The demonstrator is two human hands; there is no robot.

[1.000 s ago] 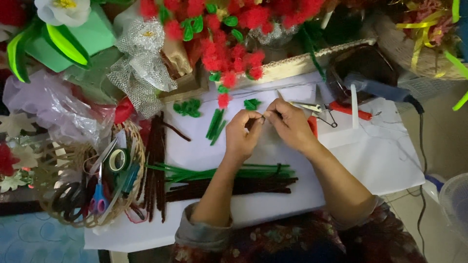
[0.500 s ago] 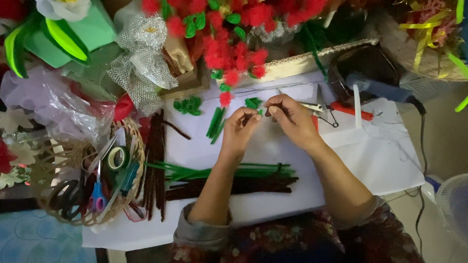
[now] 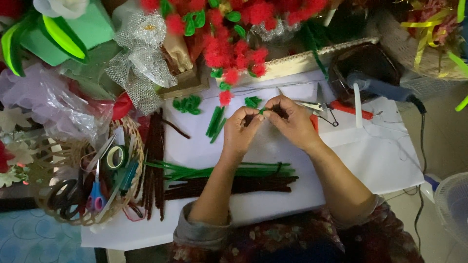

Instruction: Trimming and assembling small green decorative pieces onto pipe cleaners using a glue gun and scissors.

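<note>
Pipe cleaner [image 3: 262, 111]: short, fuzzy, green and dark; held above the white sheet [image 3: 380, 156].
Your left hand [image 3: 242, 130]: fingertips pinched on it.
Your right hand [image 3: 291, 122]: likewise pinching it.

Both hands meet over the middle of the table [image 3: 370, 165] — the left hand [image 3: 242, 130] beside the right hand [image 3: 292, 124], touching. Nearer the person, a bundle of fuzzy sticks [image 3: 229, 178] lies across. To the left sits a basket [image 3: 130, 146] with scissors [image 3: 96, 197] in it. Pliers [image 3: 319, 109] lie just right of the hands — flowers [image 3: 229, 53] lie behind.
</note>
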